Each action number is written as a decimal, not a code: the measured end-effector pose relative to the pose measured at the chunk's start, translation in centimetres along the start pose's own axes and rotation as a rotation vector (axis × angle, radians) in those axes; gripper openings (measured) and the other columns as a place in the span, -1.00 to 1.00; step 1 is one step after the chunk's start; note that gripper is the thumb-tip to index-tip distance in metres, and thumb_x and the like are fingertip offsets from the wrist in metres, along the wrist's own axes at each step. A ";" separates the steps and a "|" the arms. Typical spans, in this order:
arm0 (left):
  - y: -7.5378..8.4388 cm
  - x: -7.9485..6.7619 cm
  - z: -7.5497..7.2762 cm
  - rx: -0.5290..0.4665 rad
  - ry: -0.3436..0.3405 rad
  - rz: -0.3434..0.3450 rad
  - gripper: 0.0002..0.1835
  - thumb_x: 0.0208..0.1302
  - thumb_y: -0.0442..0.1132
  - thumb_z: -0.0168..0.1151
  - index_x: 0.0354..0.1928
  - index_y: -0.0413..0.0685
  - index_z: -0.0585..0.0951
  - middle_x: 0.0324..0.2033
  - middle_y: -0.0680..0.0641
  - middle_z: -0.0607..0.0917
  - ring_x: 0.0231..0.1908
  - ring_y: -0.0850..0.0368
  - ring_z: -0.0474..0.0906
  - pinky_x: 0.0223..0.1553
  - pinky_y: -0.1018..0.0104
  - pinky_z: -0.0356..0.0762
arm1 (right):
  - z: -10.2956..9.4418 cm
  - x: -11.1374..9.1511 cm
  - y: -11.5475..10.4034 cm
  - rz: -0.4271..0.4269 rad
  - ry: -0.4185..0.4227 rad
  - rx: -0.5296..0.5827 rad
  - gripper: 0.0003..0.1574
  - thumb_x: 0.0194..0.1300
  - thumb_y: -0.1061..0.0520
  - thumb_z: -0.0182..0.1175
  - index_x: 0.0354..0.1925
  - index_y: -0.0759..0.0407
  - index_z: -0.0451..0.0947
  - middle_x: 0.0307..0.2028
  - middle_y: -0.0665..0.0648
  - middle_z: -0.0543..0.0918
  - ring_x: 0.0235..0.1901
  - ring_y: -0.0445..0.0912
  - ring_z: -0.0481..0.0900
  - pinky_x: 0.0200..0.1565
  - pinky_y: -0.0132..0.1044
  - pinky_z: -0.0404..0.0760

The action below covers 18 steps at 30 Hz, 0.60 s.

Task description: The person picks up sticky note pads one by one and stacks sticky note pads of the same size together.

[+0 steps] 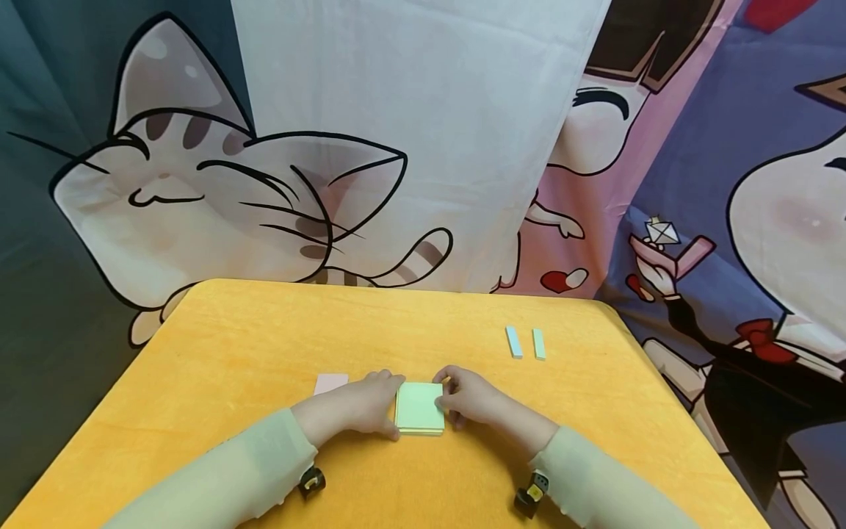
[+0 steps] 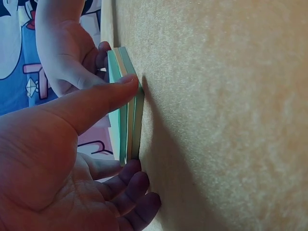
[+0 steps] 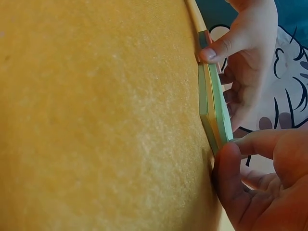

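In the head view, a stack of square sticky note pads (image 1: 420, 406) lies on the table, light green on top. Its edges show green and yellow-orange layers in the left wrist view. My left hand (image 1: 371, 404) holds the stack's left side, thumb (image 2: 108, 96) against the front edge and fingers around the side. At the right side, my right hand (image 1: 471, 397) pinches the edge near a corner between thumb and forefinger, seen close in the right wrist view. Beyond the left forearm lies a pale pink sticky note pad (image 1: 330, 382), partly hidden.
Two narrow sticky note strips, one blue (image 1: 513, 342) and one green (image 1: 539, 344), lie toward the back right of the yellow-covered table (image 1: 264, 323). A printed cartoon curtain (image 1: 423, 110) hangs behind the table's far edge.
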<state>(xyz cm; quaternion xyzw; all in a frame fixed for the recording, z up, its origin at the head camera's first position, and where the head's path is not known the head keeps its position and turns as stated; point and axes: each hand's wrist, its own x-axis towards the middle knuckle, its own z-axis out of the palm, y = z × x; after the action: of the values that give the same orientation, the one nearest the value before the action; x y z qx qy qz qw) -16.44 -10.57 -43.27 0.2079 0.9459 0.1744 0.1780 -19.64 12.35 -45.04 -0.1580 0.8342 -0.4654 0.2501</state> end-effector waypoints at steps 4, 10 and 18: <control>0.1 -0.1 -0.1 0.000 0.002 0.002 0.05 -0.07 0.06 0.60 0.40 -0.26 0.30 0.07 -0.15 0.49 0.01 0.00 0.40 0.04 0.08 0.46 | 0.1 0.0 -0.1 -0.015 -0.009 -0.030 -0.62 0.35 0.24 0.23 0.09 0.25 0.41 -0.39 0.16 0.52 -0.64 -0.08 0.52 -0.56 -0.21 0.58; 0.3 -0.3 0.0 0.018 0.007 0.006 0.03 -0.06 0.05 0.60 0.39 -0.26 0.32 0.04 -0.14 0.49 -0.02 0.01 0.39 0.01 0.10 0.46 | 0.2 0.0 -0.1 -0.011 -0.010 -0.047 -0.62 0.35 0.24 0.24 0.09 0.25 0.42 -0.41 0.15 0.52 -0.63 -0.08 0.51 -0.56 -0.24 0.57; 0.4 -0.2 0.2 0.053 0.011 0.009 0.00 -0.04 0.05 0.59 0.38 -0.25 0.33 0.02 -0.12 0.49 -0.05 0.02 0.38 -0.01 0.12 0.46 | 0.3 0.0 -0.1 -0.021 -0.011 -0.079 -0.62 0.36 0.21 0.23 0.10 0.24 0.42 -0.41 0.14 0.52 -0.61 -0.08 0.49 -0.55 -0.23 0.55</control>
<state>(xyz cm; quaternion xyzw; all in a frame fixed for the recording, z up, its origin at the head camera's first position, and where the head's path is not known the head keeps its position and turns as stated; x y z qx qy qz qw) -16.10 -10.28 -43.28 0.2158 0.9502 0.1510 0.1664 -19.48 12.10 -45.05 -0.1789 0.8488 -0.4339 0.2433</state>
